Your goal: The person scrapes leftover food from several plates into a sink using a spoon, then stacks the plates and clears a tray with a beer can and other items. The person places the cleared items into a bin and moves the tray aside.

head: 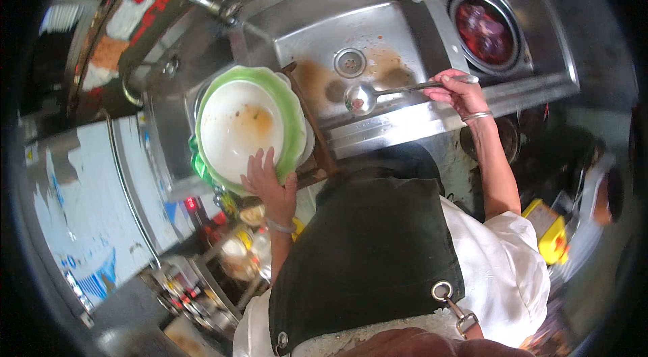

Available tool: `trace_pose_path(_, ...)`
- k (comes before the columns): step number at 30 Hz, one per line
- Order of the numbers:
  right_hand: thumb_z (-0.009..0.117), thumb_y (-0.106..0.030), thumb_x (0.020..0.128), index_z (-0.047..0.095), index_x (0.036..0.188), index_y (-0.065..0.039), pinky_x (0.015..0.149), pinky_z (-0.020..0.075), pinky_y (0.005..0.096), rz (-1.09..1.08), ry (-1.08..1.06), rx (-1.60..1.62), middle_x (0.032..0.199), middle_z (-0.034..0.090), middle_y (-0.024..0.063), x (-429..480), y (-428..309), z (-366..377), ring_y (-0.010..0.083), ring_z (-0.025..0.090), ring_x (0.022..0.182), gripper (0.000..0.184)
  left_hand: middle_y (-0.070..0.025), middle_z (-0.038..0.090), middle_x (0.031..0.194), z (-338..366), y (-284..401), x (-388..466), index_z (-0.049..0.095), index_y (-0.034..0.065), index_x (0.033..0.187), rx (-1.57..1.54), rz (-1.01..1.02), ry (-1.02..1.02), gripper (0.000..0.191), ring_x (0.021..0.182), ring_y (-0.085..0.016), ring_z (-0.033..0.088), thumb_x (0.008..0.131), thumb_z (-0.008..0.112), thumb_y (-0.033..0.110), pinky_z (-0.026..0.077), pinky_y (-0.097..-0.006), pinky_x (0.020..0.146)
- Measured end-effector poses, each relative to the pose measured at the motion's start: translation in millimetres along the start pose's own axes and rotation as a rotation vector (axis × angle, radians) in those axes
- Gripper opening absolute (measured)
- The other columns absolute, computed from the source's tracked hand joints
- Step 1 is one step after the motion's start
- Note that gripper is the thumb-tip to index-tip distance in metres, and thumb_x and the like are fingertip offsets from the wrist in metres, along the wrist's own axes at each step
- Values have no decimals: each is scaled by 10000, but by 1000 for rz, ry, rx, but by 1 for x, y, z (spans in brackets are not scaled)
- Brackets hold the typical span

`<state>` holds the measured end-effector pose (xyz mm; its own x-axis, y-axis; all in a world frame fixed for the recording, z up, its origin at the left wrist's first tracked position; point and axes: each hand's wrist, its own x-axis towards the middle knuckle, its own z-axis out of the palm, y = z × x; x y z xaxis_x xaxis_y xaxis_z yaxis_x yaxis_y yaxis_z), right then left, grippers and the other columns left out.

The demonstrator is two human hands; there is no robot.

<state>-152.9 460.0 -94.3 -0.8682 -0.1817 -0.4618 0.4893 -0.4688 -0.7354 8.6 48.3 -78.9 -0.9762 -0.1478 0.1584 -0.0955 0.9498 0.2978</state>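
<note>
In my right hand (458, 91) is the handle of a long metal serving spoon (360, 98). Its round bowl hangs over the front part of the steel sink basin (349, 27), with a small reddish and green bit inside. My left hand (271, 182) reaches over the near rim of a large white bowl with a wide green scalloped rim (293, 129). Its fingers lie inside, and whether they grip the rim is unclear. Brownish liquid and a few scraps (255, 121) lie in the bowl, which stands over the left part of the sink by a wooden frame (316, 144).
A round metal pot (450, 12) at the right of the sink holds dark red pieces in red liquid (483, 33). Brown stains surround the drain (349, 62). Taps (217, 7) line the back edge. A yellow container (549, 233) stands at the right, and assorted kitchen items (243, 250) crowd the lower left.
</note>
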Motion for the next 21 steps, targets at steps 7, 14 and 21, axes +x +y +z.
trace_pose_path(7, 563, -97, 887, 568, 973, 49, 769, 589, 367, -425, 436, 269, 969, 627, 200, -184, 71, -35, 359, 653, 898, 170, -191, 329, 1407, -6, -22, -16, 372, 83, 1374, -124, 304, -43, 679, 1317, -373, 262, 817, 522, 442, 71, -585, 1052)
trace_pose_path(14, 529, -45, 883, 573, 974, 49, 718, 594, 378, -876, 1224, 432, 935, 635, 191, -437, 168, -80, 362, 663, 848, 139, -218, 295, 1420, 3, -28, -16, 369, 95, 1388, -103, 532, -27, 668, 1283, -395, 294, 878, 438, 520, 170, -553, 1035)
trace_pose_path(21, 599, -21, 834, 670, 977, -58, 657, 497, 291, -643, 2382, -817, 847, 626, 61, -608, 277, -104, 169, 613, 730, 164, -231, 330, 1399, 14, -22, -3, 398, 98, 1368, -89, 551, -3, 582, 1257, -389, 341, 900, 483, 433, 232, -506, 1021)
